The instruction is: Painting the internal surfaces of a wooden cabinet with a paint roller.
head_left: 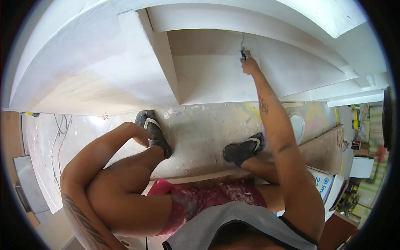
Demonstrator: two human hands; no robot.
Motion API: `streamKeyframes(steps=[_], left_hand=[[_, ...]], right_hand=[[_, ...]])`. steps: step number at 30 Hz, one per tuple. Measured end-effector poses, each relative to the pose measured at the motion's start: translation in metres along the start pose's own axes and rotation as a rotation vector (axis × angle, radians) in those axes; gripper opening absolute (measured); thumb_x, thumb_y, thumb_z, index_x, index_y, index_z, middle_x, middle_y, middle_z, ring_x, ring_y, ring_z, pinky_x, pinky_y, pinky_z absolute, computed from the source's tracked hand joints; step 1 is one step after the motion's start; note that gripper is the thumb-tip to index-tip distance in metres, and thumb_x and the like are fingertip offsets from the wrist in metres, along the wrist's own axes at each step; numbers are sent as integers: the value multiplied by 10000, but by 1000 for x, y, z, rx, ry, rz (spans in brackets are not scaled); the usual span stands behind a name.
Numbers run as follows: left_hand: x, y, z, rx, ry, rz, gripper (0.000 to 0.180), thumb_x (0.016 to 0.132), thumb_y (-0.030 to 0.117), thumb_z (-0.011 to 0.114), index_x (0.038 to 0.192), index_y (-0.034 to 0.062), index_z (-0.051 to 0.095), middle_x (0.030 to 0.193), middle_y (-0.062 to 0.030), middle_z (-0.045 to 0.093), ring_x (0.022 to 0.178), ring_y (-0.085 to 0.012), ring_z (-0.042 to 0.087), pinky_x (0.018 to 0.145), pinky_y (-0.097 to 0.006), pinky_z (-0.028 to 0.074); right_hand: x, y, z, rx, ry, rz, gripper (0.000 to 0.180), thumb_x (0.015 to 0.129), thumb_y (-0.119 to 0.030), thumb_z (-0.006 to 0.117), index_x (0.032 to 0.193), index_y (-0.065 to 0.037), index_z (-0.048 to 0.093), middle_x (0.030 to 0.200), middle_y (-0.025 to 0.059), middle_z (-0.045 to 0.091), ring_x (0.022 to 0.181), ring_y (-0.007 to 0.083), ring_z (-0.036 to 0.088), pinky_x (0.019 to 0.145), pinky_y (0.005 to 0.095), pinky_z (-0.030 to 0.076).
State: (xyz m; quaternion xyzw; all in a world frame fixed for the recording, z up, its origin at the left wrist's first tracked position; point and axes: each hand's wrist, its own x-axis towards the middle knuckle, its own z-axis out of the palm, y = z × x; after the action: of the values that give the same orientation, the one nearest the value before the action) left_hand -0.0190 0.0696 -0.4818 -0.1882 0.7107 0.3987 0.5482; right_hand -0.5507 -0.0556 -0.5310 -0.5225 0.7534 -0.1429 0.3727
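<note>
My right hand (pixel 251 66) reaches far into the pale recess of a white built-in unit, its fingers closed round a small dark tool (pixel 243 55). The tool's exact kind is too small to make out. Just beyond its tip, a thin, wavy dark line (pixel 243 41) runs up the recess's inner panel (pixel 208 68); whether it is a wire or a crack is unclear. My left hand (pixel 143 136) hangs bent at the wrist by my left knee, above the shoe on that side. Most of its fingers are hidden, and nothing shows in it.
An upright divider (pixel 160 54) bounds the recess on the left, and a thick ledge (pixel 250 21) overhangs it. Loose cables (pixel 61 129) lie on the stained floor at left. To the right are a round white lid (pixel 297 128), a brown board (pixel 323 151) and a printed box (pixel 323 183).
</note>
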Motion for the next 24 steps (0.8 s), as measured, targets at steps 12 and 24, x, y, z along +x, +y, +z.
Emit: streamKeyframes(steps=[12, 24], left_hand=[[-8, -8, 14, -174, 0, 15, 595, 943, 381, 557, 1448, 91, 437, 1409, -175, 515, 1240, -314, 543, 1069, -417, 388], [-32, 8, 6, -401, 28, 31, 622, 921, 584, 529, 1313, 107, 603, 1289, -127, 626, 1125, -278, 628, 950, -396, 472]], right_hand=[[-354, 41, 104, -92, 223, 34, 500, 949, -130, 506, 1418, -180, 339, 832, 318, 619, 771, 491, 612, 668, 548, 456], [-280, -20, 120, -75, 110, 2, 435, 961, -171, 500, 1375, -162, 369, 887, 293, 642, 824, 473, 626, 716, 540, 477]])
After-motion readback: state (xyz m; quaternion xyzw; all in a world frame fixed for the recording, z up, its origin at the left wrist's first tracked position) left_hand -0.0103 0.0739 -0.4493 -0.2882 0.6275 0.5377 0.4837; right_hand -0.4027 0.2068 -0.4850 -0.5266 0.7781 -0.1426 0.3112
